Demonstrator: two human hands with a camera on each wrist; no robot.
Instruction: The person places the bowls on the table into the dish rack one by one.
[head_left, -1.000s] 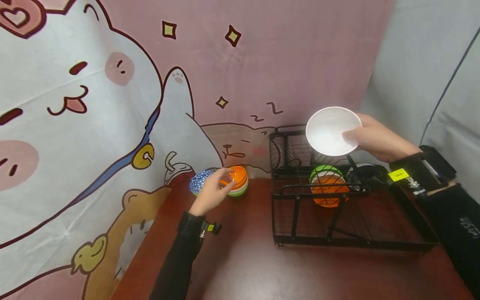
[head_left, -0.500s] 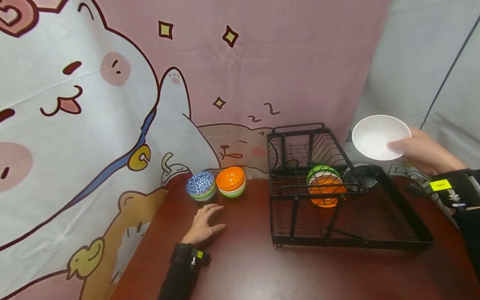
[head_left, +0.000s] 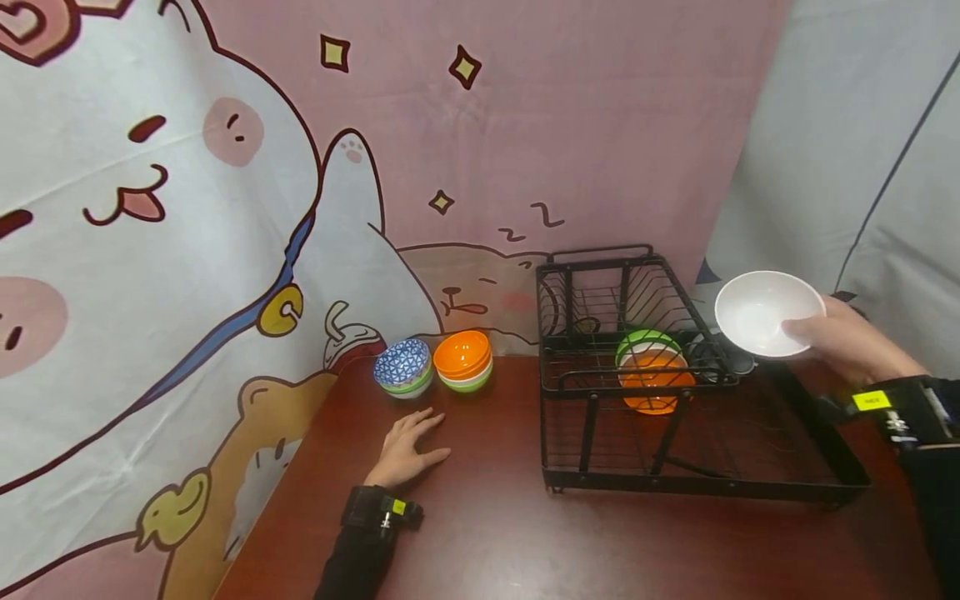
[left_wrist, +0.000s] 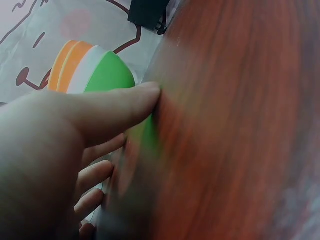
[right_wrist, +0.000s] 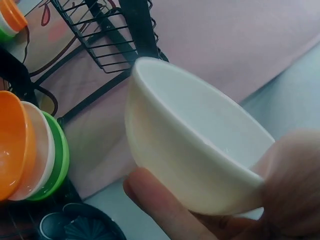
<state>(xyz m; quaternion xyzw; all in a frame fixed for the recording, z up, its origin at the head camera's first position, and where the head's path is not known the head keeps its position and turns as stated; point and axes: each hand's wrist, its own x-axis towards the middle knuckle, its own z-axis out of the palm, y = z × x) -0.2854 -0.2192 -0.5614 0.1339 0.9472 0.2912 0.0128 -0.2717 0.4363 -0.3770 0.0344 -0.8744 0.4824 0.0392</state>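
My right hand (head_left: 862,342) holds a white bowl (head_left: 765,312) by its rim, thumb inside and fingers beneath, up over the right part of a black wire dish rack (head_left: 637,482). Seen in the right wrist view, the bowl (right_wrist: 190,145) is tilted. My left hand (head_left: 405,450) lies relaxed on the table with nothing in it. Just beyond its fingertips stand two small stacks: a blue patterned bowl (head_left: 402,362) on top of green and white ones, and orange bowls (head_left: 462,354) above a white and green one.
Inside the rack, an orange bowl (head_left: 656,387), a white one and a green bowl (head_left: 648,337) lean together. A dark ribbed dish (right_wrist: 87,227) sits beside them, partly hidden by the white bowl in the head view. A cartoon-printed cloth (head_left: 585,125) hangs behind the table.
My right hand has carried the white bowl rightward from above the rack's upper tier, then lowered it somewhat. My left hand has drawn back from the bowl stacks onto the table.
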